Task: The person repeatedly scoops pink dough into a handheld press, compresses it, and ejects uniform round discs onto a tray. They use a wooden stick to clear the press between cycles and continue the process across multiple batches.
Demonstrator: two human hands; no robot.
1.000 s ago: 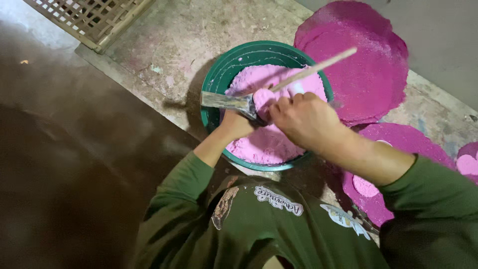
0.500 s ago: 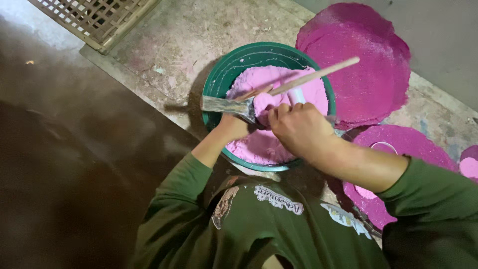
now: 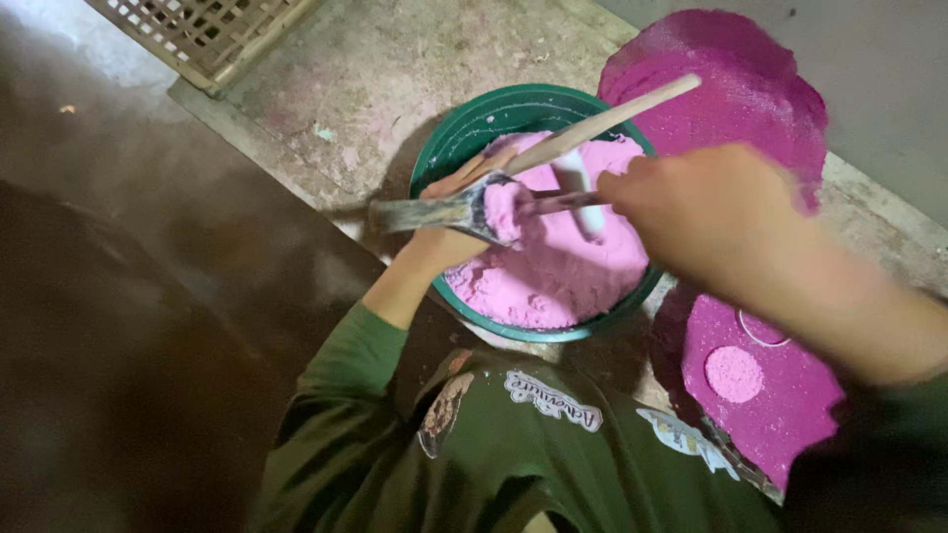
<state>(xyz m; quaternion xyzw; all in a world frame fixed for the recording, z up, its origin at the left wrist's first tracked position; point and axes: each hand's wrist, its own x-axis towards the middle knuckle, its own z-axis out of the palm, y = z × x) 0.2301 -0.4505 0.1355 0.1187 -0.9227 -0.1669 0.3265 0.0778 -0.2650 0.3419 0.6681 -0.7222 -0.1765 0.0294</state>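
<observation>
A green bowl (image 3: 449, 138) sits on the stained floor, heaped with pink powder (image 3: 553, 266). The left hand (image 3: 456, 222) grips a trowel (image 3: 434, 210) level over the rim — a lump of pink clings to its blade. The right hand (image 3: 716, 212), blurred, holds a small tool (image 3: 563, 200) against that lump. A wooden stick (image 3: 602, 120) leans out of the bowl. Magenta discs (image 3: 736, 89) lie beside it — a slatted crate (image 3: 197, 30) stands well apart.

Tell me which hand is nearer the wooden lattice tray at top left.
Left. The left hand sits at the green bowl's left rim, on the lattice tray's side; the right hand is across the bowl, farther away.
</observation>
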